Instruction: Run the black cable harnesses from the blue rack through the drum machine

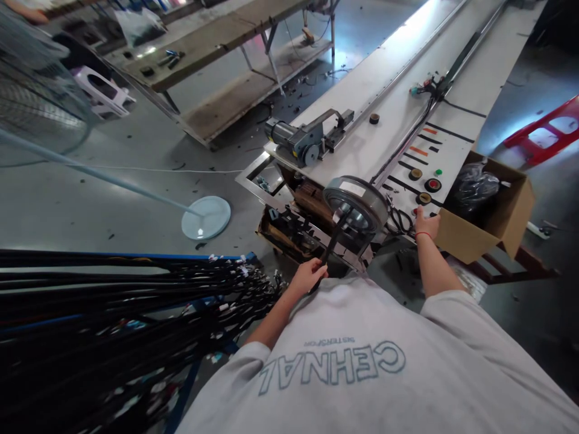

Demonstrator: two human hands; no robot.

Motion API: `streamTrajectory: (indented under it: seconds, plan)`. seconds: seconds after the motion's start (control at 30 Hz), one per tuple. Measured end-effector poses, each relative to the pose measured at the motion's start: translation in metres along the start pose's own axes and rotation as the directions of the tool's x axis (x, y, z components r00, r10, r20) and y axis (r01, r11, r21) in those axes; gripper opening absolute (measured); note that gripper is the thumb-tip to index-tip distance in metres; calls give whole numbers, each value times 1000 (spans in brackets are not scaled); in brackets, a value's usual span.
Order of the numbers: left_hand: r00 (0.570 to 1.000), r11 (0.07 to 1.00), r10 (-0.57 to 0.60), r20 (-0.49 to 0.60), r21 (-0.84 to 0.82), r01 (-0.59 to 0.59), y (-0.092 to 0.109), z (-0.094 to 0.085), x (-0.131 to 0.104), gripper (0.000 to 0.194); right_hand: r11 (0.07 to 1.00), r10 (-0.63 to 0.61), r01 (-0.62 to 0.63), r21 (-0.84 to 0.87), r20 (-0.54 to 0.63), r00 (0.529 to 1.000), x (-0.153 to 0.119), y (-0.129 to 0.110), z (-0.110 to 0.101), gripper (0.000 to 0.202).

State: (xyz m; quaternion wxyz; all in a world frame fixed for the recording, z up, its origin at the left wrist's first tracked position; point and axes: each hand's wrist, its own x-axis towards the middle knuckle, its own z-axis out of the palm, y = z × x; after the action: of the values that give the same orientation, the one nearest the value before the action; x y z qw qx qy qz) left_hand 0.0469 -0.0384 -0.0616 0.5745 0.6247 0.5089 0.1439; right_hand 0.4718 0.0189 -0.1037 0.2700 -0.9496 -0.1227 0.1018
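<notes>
My left hand (310, 276) is closed around the end of a black wire harness (333, 240) close to my shirt. From there the harness runs up into the middle of a round ring-shaped machine head (357, 202) at the table's near end. Beyond the ring it continues along a metal channel (402, 144) toward a cluster of connectors (434, 87). My right hand (426, 224) rests at the table edge, its fingers partly spread and holding nothing. One fingertip touches or nearly touches a small red button (415, 212). Black-handled scissors (398, 218) lie just left of that hand.
Tape rolls (424, 198) and a red stop button (433, 184) sit on the white table (353, 90). A motor unit (301, 141) stands left. An open cardboard box (488, 229) is at right. Many black harnesses (136, 301) hang at left, near a fan base (205, 217).
</notes>
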Motion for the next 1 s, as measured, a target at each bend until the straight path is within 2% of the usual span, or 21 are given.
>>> streamTrajectory:
  seconds: [0.1, 0.2, 0.3, 0.47, 0.6, 0.73, 0.83, 0.9, 1.0]
  plan:
    - [998, 985, 50, -30, 168, -45, 6, 0, -6, 28, 1000, 0, 1, 8, -7, 1000, 0, 0, 1, 77]
    - [997, 971, 80, -24, 227, -72, 8, 2, -11, 39, 1000, 5, -5, 10, -11, 1000, 0, 1, 1, 76]
    - [995, 976, 104, -4, 193, -101, 7, 4, -11, 43, 1000, 5, -5, 17, 0, 1000, 1, 1, 2, 77]
    - [992, 991, 106, -60, 82, -101, 12, 1, -1, 40, 1000, 4, -4, 19, 1, 1000, -1, 2, 2, 76]
    - [993, 986, 114, -33, 123, -110, 24, 1, 12, 36, 1000, -23, 23, 7, -12, 1000, -3, 1, 2, 73]
    - [996, 954, 90, -6, 289, -84, 30, 6, 20, 29, 1000, -23, 23, -2, -12, 1000, -3, 0, 3, 73]
    - [997, 893, 51, -55, 450, -21, 29, 9, 23, 29, 1000, -19, 18, -6, -18, 1000, -3, 0, 4, 72]
    - [996, 910, 61, -66, 413, -28, 25, 9, 24, 35, 1000, -12, 12, -2, -20, 1000, -3, 0, 4, 72]
    - [993, 975, 115, -10, 193, -111, 18, 5, 25, 47, 1000, -9, 9, 5, -22, 1000, -5, -1, 2, 73]
